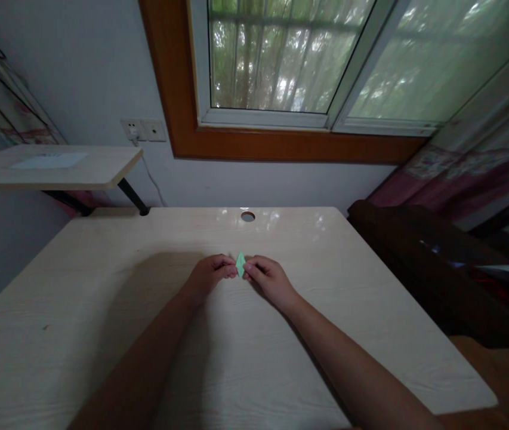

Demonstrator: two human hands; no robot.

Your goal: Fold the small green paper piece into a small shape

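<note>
A small folded piece of light green paper [240, 263] stands between my two hands over the middle of a pale wooden desk [102, 310]. My left hand [210, 274] pinches its left side with curled fingers. My right hand [268, 277] pinches its right side in the same way. Both forearms reach in from the bottom edge. The paper looks like a narrow pointed shape, and its lower part is hidden by my fingertips.
A round cable hole [247, 216] sits near the desk's far edge. A raised shelf [52, 166] with a sheet of paper stands at the back left, below a wall socket [143, 129]. A window is ahead, and dark furniture [419, 263] borders the desk's right side.
</note>
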